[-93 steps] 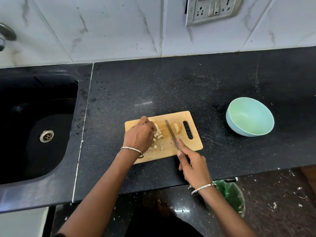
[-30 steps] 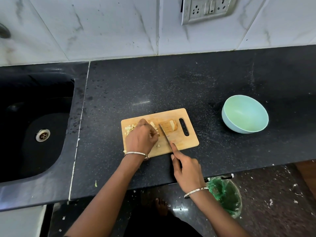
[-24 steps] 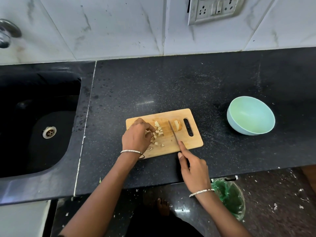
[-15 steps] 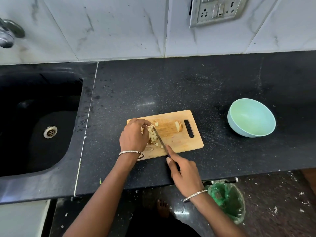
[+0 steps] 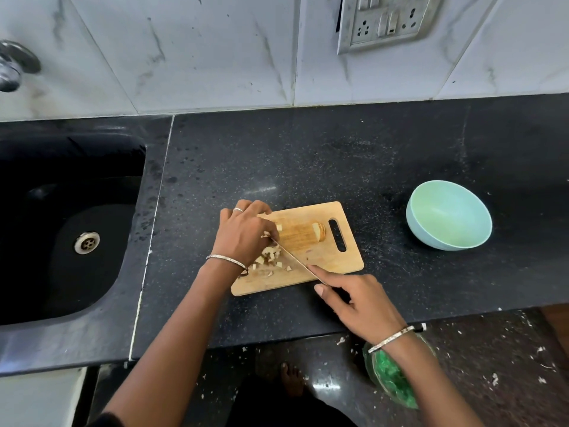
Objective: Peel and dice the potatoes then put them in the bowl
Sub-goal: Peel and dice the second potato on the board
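Observation:
A wooden cutting board (image 5: 331, 268) lies on the black counter. Diced potato pieces (image 5: 271, 257) sit on its left half, partly under my left hand (image 5: 244, 234), whose curled fingers cover the pile; what they hold is hidden. A small stack of potato slices (image 5: 318, 232) stands near the board's handle slot. My right hand (image 5: 358, 303) grips the knife (image 5: 292, 257) with the index finger along the spine; the blade angles up-left to the dice by my left fingers. The light green bowl (image 5: 448, 215) stands to the right and looks empty.
A black sink (image 5: 61, 229) with a drain lies at the left, a tap above it. A wall socket plate (image 5: 388, 21) hangs above the counter. A green-lined bin (image 5: 391, 377) stands on the floor below the counter edge, and my bare foot shows there.
The knife swung left from beside the potato slices to the diced pile, sweeping loose dice toward my left hand. My left hand stayed over the pile.

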The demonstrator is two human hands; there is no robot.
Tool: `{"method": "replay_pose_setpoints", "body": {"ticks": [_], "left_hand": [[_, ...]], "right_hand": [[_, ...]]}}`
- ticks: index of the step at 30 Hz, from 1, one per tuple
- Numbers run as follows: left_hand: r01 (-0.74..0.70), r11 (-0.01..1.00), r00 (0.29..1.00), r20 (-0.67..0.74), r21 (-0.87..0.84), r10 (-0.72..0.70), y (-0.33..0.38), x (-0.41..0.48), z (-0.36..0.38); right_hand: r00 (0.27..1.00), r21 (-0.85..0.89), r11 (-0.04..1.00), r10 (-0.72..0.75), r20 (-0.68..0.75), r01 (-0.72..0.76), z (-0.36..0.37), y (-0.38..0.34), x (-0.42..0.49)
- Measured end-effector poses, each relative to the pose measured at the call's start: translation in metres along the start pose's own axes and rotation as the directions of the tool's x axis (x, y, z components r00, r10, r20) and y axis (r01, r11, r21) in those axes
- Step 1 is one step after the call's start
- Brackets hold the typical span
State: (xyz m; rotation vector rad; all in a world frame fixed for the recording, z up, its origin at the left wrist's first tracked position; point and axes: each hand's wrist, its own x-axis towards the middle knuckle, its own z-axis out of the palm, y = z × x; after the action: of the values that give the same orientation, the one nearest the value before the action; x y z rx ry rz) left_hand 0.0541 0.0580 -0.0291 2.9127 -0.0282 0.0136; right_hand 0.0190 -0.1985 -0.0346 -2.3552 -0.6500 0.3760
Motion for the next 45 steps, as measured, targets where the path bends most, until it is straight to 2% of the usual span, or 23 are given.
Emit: {"method": "replay_pose_setpoints", "body": {"ticks": [3, 5, 8, 11, 16, 21, 27, 35, 45], "left_hand": [[0.019, 0.999, 0.997, 0.072, 0.044, -0.023, -0.009, 0.005, 0.000], [0.041, 0.997, 0.995, 0.093, 0.070, -0.048, -0.009, 0.007, 0.003], [0.163, 0.986, 0.986, -0.042, 0.023, -0.162, -0.001, 0.008, 0.007], [0.202, 0.979, 0.969, -0.135, -0.038, -0.206, 0.010, 0.012, 0.012], [0.114, 0.980, 0.982, -0.134, -0.164, -0.136, 0.034, 0.021, 0.025], [0.016, 0.981, 0.997, -0.071, -0.194, -0.030, 0.068, 0.029, 0.041], [0.050, 0.984, 0.994, -0.090, -0.173, -0.066, 0.067, 0.034, 0.052], [0.026, 0.955, 0.991, -0.121, -0.296, -0.065, 0.058, 0.032, 0.056], [0.007, 0.946, 0.989, -0.140, -0.323, -0.056, 0.057, 0.033, 0.059]], "right_hand": [[0.998, 0.021, 0.998, 0.054, 0.017, -0.055, -0.014, 0.023, -0.003], [0.995, 0.048, 0.995, 0.094, -0.028, -0.093, -0.021, 0.031, -0.006], [0.981, 0.097, 0.986, 0.149, -0.127, -0.137, -0.026, 0.036, -0.007], [0.965, 0.155, 0.975, 0.189, -0.182, -0.161, -0.020, 0.033, -0.005], [0.940, 0.253, 0.946, 0.261, -0.218, -0.204, -0.009, 0.031, -0.001], [0.925, 0.298, 0.934, 0.279, -0.259, -0.198, -0.001, 0.027, 0.002], [0.931, 0.302, 0.928, 0.290, -0.222, -0.217, 0.005, 0.025, -0.001], [0.930, 0.306, 0.917, 0.319, -0.183, -0.255, 0.006, 0.027, -0.003], [0.938, 0.319, 0.917, 0.303, -0.168, -0.239, 0.009, 0.025, -0.001]]}}
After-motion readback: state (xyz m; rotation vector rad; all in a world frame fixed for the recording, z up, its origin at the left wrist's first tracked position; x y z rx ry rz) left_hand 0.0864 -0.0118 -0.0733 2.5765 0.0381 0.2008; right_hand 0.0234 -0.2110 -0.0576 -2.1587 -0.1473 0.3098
